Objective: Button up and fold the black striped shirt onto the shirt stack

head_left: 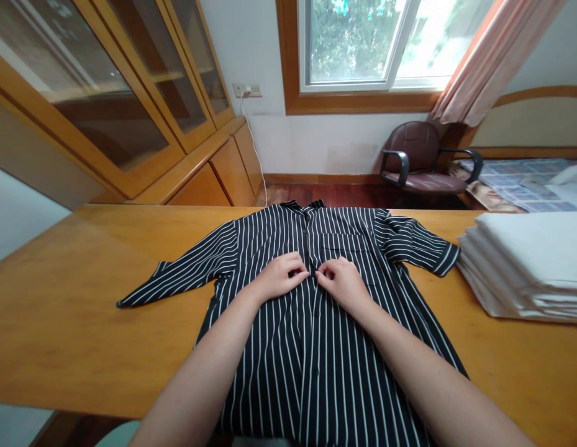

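Note:
A black shirt with white stripes [279, 347] lies spread front side up on the wooden table [59, 323], its collar toward the far edge and its sleeves out to both sides. At the chest, my left hand [283, 276] pinches the edge of the button placket. My right hand [343, 282] pinches the placket just opposite, its fingertips almost meeting the left ones. Whatever button lies between the fingertips is mostly hidden. Other small buttons run along the placket above and below my hands. A chest pocket [345, 242] sits beyond my right hand.
A stack of folded white cloth [530, 267] stands on the table at the right, close to the sleeve cuff. Beyond the table are a brown armchair [416, 155], a bed [525, 177] and a window [353, 43]. A glass-door cabinet [130, 93] lines the left wall.

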`<state>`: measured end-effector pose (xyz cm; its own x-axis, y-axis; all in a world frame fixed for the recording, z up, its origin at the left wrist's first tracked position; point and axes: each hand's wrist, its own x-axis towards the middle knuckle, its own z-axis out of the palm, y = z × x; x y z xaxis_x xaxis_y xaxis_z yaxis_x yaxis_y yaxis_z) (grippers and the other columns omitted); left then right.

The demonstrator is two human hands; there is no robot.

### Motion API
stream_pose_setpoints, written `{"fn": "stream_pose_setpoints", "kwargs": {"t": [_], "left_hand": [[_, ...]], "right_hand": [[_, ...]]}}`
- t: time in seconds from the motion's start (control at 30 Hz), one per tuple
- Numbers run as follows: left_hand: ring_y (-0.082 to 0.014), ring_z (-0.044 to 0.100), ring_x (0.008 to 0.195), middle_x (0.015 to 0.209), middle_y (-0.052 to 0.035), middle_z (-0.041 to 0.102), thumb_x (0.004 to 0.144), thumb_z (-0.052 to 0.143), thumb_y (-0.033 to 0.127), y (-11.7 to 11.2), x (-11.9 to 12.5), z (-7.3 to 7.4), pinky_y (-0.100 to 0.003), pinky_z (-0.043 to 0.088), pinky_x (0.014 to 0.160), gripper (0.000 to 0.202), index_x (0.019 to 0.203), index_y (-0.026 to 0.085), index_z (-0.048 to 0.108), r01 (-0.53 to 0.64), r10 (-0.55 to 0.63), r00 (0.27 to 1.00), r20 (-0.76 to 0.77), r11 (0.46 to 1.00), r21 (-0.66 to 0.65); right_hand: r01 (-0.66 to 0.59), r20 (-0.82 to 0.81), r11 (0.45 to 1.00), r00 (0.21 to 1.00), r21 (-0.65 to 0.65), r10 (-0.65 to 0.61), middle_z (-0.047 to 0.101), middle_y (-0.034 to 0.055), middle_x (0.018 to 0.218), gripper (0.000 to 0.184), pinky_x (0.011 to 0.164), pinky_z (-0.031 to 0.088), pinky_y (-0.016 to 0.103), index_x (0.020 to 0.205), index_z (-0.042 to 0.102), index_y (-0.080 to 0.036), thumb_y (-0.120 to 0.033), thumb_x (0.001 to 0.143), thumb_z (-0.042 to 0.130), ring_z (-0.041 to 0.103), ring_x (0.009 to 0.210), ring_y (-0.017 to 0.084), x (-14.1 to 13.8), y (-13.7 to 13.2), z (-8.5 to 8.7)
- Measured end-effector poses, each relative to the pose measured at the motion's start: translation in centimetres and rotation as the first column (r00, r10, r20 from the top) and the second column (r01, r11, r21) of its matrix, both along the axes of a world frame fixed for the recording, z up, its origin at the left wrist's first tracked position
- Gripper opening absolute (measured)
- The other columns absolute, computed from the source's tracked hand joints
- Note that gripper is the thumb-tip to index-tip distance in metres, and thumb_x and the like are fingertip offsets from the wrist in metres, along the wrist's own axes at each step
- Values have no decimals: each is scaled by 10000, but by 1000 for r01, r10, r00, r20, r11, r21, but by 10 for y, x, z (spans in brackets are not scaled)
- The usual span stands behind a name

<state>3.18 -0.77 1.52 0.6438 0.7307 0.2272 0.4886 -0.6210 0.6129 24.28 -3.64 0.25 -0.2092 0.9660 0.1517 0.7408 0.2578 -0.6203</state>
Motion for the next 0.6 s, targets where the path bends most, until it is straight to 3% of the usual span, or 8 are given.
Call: {"fn": "stream_pose_setpoints", "kwargs": {"t": [0.3,0.6], "left_hand": [[-192,574,898,883,-43,631,1004,470,329,11,-4,-9,-353,462,876,291,842,186,665,-86,86,996,8,990,115],[-194,559,877,879,-49,645,1002,462,322,18,-5,-15,-361,459,862,307,848,182,687,-114,114,993,5,983,146]], "right_hand": [[0,-46,999,999,33,1,695,18,763,298,754,378,308,750,664,-222,-386,973,553,577,794,202,4,2,-2],[1,47,998,999,70,-4,663,17,705,398,733,344,298,656,593,-212,-350,1007,466,563,749,188,1,10,-1]]}}
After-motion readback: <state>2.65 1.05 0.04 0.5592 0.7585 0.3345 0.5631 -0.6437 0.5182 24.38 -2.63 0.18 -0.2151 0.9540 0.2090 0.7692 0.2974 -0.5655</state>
